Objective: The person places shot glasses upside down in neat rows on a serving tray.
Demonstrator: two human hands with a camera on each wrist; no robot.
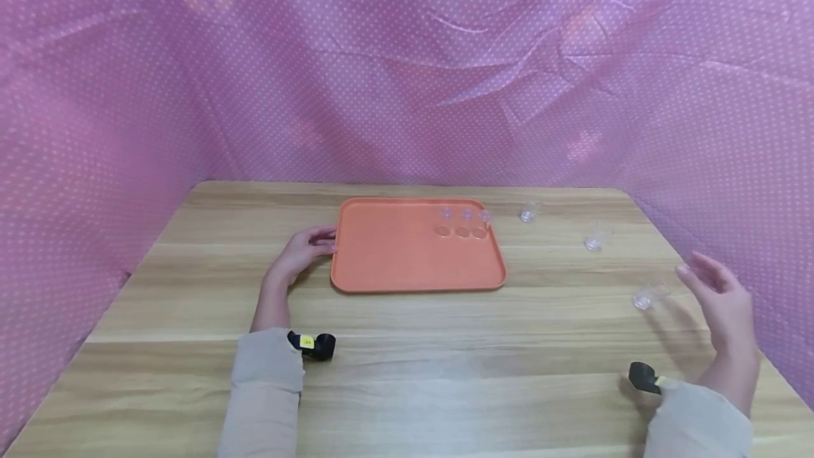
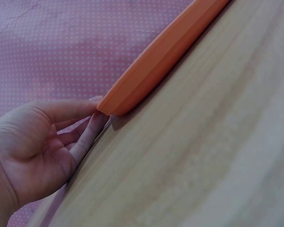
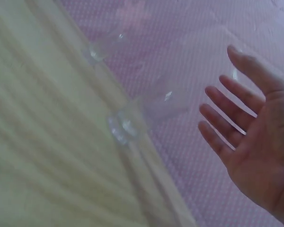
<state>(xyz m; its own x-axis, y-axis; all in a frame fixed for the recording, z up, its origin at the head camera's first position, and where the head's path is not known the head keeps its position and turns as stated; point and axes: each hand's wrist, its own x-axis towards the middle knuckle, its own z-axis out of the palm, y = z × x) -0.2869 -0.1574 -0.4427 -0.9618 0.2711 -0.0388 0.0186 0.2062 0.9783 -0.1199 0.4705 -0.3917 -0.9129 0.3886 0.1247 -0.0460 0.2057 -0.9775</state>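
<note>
Left hand (image 1: 299,256): pinching left rim of orange tray (image 1: 400,253) | right hand (image 1: 728,302): fingers spread, nothing held, beside nearest clear cup (image 1: 644,299) by desk's (image 1: 445,359) right edge | tray: mid-desk toward far edge, cup group (image 1: 467,215) near its far right corner | second cup (image 1: 593,242), third cup (image 1: 528,215): between tray and desk's right edge

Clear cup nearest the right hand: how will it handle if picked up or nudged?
The clear cup may feel slick: its walls look smooth and shiny. Probably stiff too, since its sides stand without sagging. A high push might tip it, as it looks taller than wide.
</note>
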